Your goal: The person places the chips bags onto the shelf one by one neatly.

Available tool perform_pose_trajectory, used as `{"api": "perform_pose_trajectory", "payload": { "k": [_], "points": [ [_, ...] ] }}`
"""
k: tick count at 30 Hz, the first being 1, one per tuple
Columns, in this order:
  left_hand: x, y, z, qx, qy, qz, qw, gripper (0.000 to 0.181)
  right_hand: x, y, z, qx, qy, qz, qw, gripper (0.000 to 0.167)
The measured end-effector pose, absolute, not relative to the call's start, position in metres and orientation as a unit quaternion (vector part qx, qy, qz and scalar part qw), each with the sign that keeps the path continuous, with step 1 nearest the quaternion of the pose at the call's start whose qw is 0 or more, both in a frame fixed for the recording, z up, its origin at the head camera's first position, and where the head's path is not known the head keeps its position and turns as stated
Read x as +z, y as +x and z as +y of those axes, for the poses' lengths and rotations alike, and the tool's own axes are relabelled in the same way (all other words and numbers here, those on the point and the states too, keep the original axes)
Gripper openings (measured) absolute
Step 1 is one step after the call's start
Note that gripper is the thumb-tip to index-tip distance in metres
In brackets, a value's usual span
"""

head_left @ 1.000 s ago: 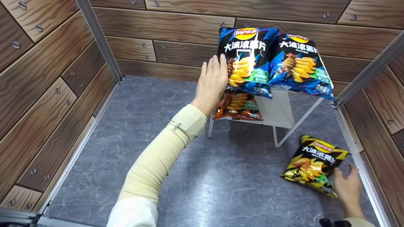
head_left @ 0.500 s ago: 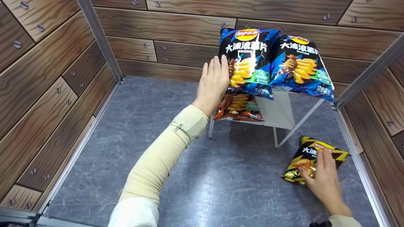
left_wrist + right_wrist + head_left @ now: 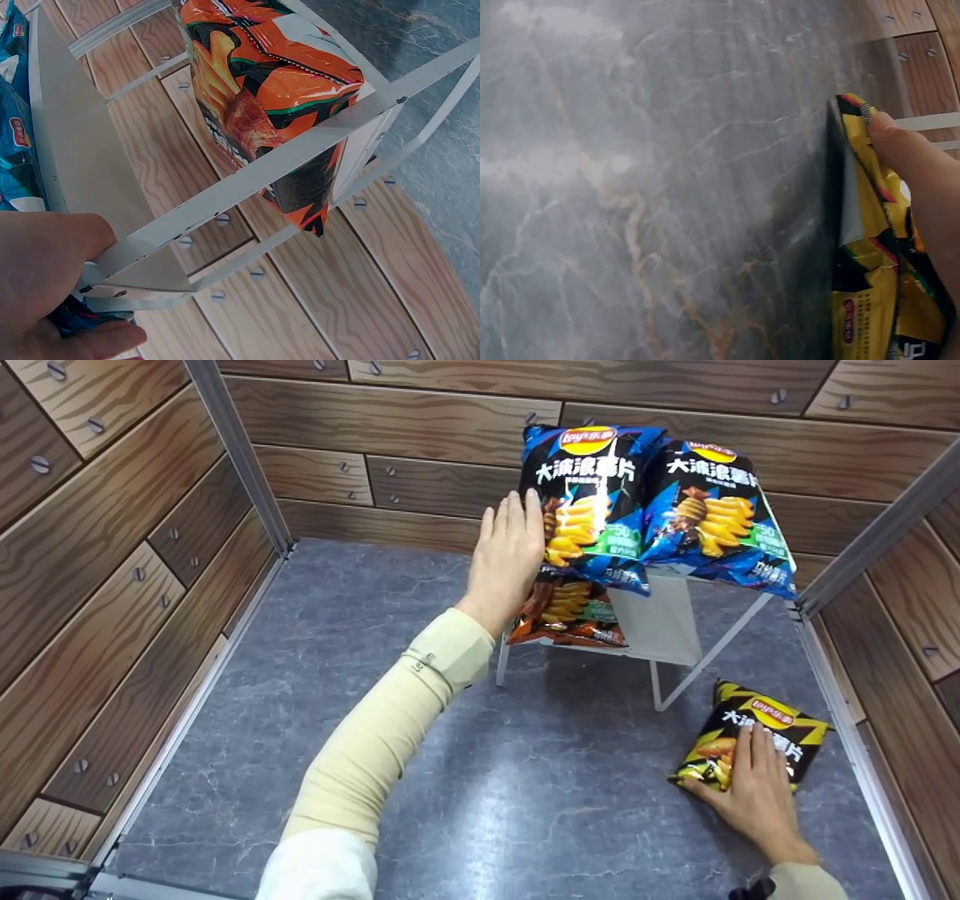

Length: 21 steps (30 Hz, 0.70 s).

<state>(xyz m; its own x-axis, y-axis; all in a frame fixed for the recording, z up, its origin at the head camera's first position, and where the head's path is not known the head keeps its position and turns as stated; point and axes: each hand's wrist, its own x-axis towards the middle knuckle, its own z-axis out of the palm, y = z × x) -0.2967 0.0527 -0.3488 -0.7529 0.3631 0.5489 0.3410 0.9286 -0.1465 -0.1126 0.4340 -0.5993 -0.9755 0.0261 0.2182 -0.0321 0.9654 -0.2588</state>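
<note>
My left hand (image 3: 504, 562) rests straight fingers along the left side of a blue-and-black chip bag (image 3: 600, 521) on the upper shelf of a white metal rack (image 3: 667, 615). In the left wrist view its thumb lies by the rack's corner. Low on the right, my right hand (image 3: 757, 802) grips a yellow-and-black chip bag (image 3: 780, 731), thumb at the bag's edge and fingers over its front. The right wrist view shows that thumb pressing the yellow bag's end; the other fingers are hidden there.
Another blue chip bag (image 3: 701, 514) stands beside the first on the top shelf. An orange chip bag (image 3: 270, 82) sits on the lower shelf. Wood-patterned walls (image 3: 420, 427) and metal edge strips surround the grey marbled floor (image 3: 360, 600).
My right hand has come from the right side of the yellow bag over it and down onto its lower part, taking hold. The left hand has stayed in place.
</note>
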Motion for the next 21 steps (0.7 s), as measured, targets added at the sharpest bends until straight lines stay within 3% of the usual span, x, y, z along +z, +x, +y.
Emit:
{"api": "perform_pose_trajectory", "payload": {
  "k": [12, 21],
  "points": [
    [-0.349, -0.297, 0.052, 0.021, -0.188, -0.932, 0.308, 0.044, -0.605, -0.107, 0.445, 0.127, 0.012, -0.989, 0.069, 0.140],
    [-0.347, -0.296, 0.053, 0.020, -0.188, -0.941, 0.282, 0.046, -0.613, -0.101, 0.446, 0.102, 0.040, -0.978, 0.176, 0.116]
  ]
}}
